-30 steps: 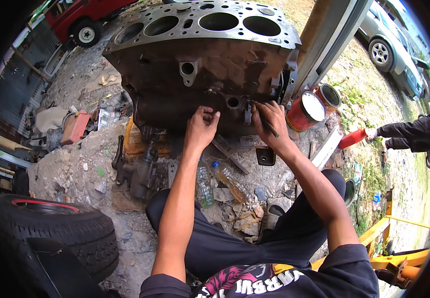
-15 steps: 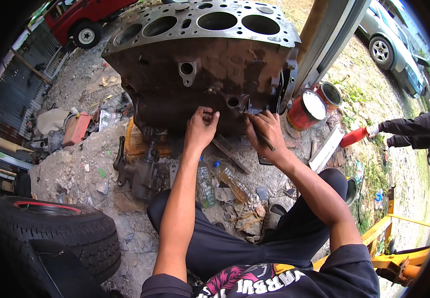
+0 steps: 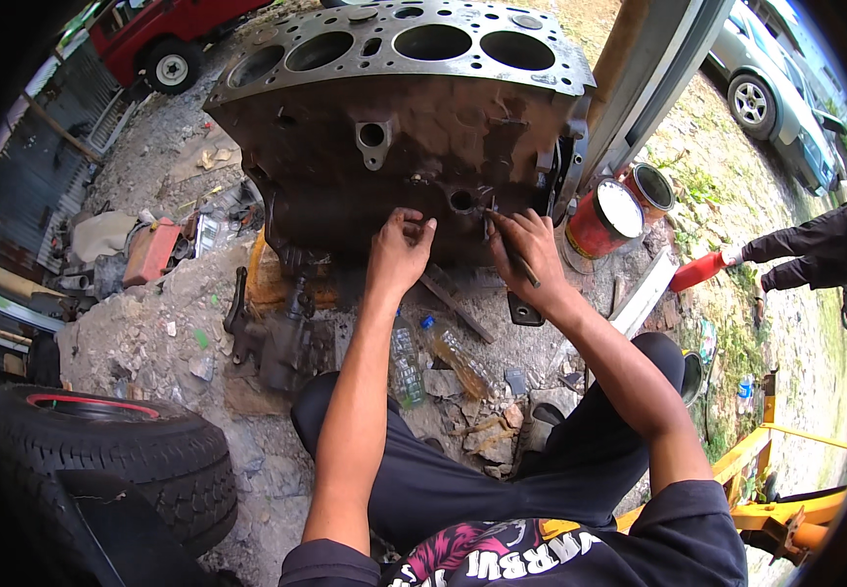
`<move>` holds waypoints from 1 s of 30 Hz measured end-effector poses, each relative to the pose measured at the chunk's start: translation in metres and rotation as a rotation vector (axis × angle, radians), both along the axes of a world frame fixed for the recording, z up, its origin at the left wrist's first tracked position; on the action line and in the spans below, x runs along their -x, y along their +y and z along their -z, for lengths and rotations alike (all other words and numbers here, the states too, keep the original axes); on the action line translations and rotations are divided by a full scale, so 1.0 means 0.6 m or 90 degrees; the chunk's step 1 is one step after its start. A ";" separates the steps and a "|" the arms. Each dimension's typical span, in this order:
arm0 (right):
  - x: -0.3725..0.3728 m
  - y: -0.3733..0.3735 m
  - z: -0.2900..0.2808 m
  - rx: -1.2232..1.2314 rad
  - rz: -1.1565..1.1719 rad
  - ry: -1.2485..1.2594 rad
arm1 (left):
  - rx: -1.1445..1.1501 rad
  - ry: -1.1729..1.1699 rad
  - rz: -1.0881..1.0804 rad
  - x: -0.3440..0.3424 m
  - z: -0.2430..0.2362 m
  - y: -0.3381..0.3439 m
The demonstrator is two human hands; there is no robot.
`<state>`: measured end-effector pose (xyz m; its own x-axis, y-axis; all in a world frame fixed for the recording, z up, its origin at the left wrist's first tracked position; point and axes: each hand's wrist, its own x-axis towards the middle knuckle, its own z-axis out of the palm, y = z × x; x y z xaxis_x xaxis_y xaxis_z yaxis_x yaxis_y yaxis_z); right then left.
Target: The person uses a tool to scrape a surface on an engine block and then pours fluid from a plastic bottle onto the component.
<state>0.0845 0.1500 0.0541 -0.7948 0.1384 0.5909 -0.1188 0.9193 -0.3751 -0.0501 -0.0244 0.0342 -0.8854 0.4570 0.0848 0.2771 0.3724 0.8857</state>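
A large brown engine block (image 3: 316,137) with round cylinder bores along its flat top stands in front of me. My right hand (image 3: 533,256) grips a thin, dark, rod-like tool (image 3: 523,269); its tip is at the block's lower side, just right of a round hole (image 3: 462,201). Which kind of tool it is, I cannot tell. My left hand (image 3: 402,252) is at the block's lower edge, left of that hole, fingers curled in toward the thumb. Whatever lies between those fingertips is hidden.
Two plastic bottles (image 3: 455,358) lie among stones below my hands. A red can (image 3: 604,220) stands right of the block beside a metal post (image 3: 653,88). At the lower left lies a big tyre (image 3: 149,460). Another person's dark sleeve (image 3: 800,245) and red container (image 3: 697,272) are at far right.
My right hand has moved slightly up and to the right with the tool, so more of the spot beside the hole shows. My left hand has hardly moved.
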 end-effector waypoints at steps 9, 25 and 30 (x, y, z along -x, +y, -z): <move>-0.003 -0.001 -0.013 -0.018 -0.013 -0.029 | -0.009 0.023 -0.002 0.002 0.000 -0.007; 0.026 0.034 -0.009 0.095 -0.006 -0.008 | -0.023 -0.004 -0.016 0.004 -0.007 -0.020; 0.057 0.005 -0.015 0.089 -0.061 -0.006 | -0.026 0.013 -0.010 0.010 -0.003 -0.023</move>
